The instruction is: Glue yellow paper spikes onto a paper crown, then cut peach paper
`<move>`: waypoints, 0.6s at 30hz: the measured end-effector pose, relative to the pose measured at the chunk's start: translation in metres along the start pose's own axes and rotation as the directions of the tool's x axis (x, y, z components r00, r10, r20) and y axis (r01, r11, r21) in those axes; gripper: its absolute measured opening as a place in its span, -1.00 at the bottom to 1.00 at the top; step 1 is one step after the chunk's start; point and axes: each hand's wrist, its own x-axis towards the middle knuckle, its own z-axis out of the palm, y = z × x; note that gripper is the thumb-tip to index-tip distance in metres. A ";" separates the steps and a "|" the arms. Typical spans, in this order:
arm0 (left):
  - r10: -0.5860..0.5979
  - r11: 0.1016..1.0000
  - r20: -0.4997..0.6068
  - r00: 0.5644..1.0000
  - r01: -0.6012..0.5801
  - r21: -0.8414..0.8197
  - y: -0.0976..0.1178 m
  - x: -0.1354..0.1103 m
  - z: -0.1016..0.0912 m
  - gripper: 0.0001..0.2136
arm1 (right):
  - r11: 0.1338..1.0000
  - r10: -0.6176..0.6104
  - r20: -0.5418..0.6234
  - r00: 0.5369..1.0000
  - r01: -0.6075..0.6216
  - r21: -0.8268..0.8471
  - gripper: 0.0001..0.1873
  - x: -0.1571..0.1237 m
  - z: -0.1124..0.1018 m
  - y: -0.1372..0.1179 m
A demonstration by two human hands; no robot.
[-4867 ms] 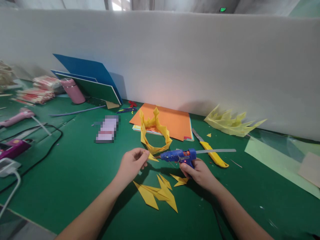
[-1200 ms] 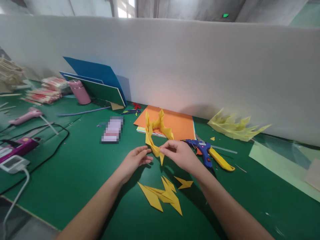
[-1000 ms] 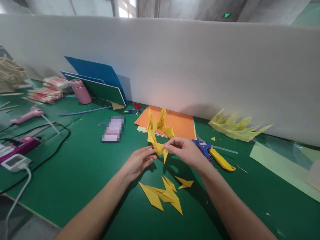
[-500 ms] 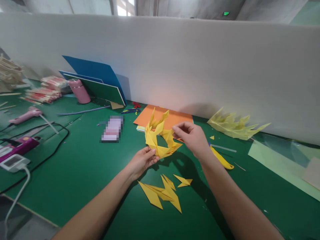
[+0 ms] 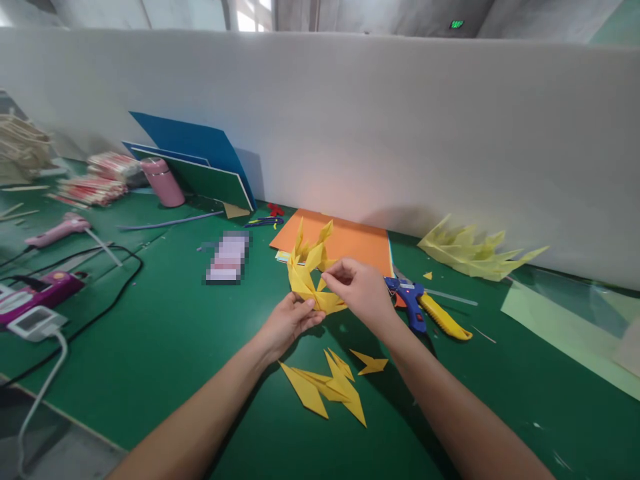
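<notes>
A folded yellow paper ring with upright points, like a paper crown (image 5: 301,277), is held above the green table. My left hand (image 5: 295,323) is closed on its lower edge, thumb in front and fingers beneath. My right hand (image 5: 357,290) is in a pinch over the ring's opening, thumb and forefinger together near its inner side. Whether anything is between those fingertips is hidden, and the hand covers the ring's right part. On the table just below lie several loose folded yellow paper pieces (image 5: 330,387), one of them a small forked piece (image 5: 370,363).
Right of my hand lie a blue glue gun (image 5: 413,303) and a yellow utility knife (image 5: 445,319). Behind are orange paper (image 5: 345,233) and a pale yellow paper crown (image 5: 475,253). To the left are a blurred-out phone (image 5: 229,257), a pink bottle (image 5: 163,183) and a pink glue gun (image 5: 60,231).
My right hand has moved left from the ring's right side to over its opening, uncovering the blue glue gun. My left hand still holds the ring, which is turned slightly.
</notes>
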 end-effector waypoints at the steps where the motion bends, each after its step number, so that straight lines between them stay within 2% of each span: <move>1: -0.001 1.000 0.000 1.000 0.001 0.000 0.000 0.000 0.000 -0.90 | 1.000 -0.001 0.005 1.000 0.001 -0.011 -0.89 0.000 0.000 -0.001; 18: 0.016 1.000 0.008 1.000 -0.016 0.000 -0.004 0.002 -0.003 -0.90 | 0.998 -0.001 0.038 0.999 0.003 -0.058 -0.89 -0.003 0.003 -0.004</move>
